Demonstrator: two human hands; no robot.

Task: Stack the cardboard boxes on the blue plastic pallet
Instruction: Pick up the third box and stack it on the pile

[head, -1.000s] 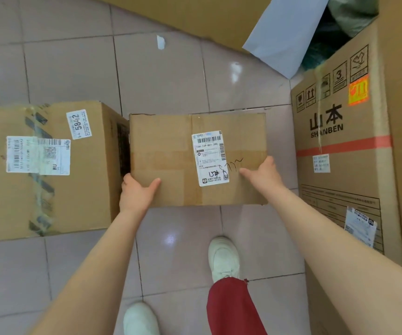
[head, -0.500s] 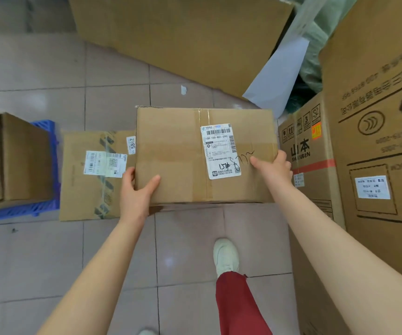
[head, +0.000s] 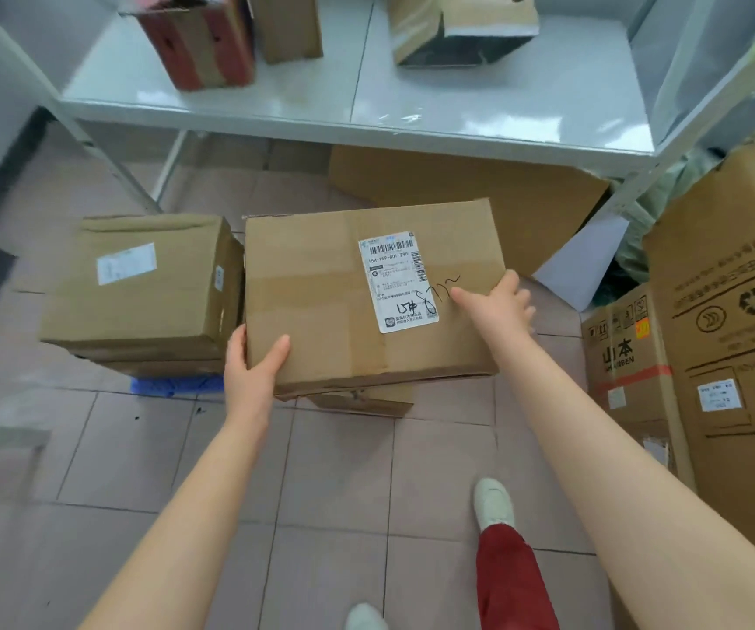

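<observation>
I hold a brown cardboard box (head: 321, 302) with a white shipping label in the air, at about waist height. My left hand (head: 253, 370) grips its near left corner. My right hand (head: 498, 306) grips its right side, thumb on top. To the left, a stack of cardboard boxes (head: 139, 288) sits on the blue plastic pallet (head: 175, 385), of which only a small strip shows. Another box (head: 366, 400) on the floor peeks out from under the held one.
A white metal shelf (head: 366, 115) with several boxes stands ahead. A flat cardboard sheet (head: 480, 193) leans below it. Tall cartons (head: 730, 356) and a SHANBEN box (head: 625, 356) line the right. My feet are on the tiled floor (head: 330, 484).
I lifted the box off the floor and raised it. The view swung up and left, so the shelf and the stack on the pallet came into sight.
</observation>
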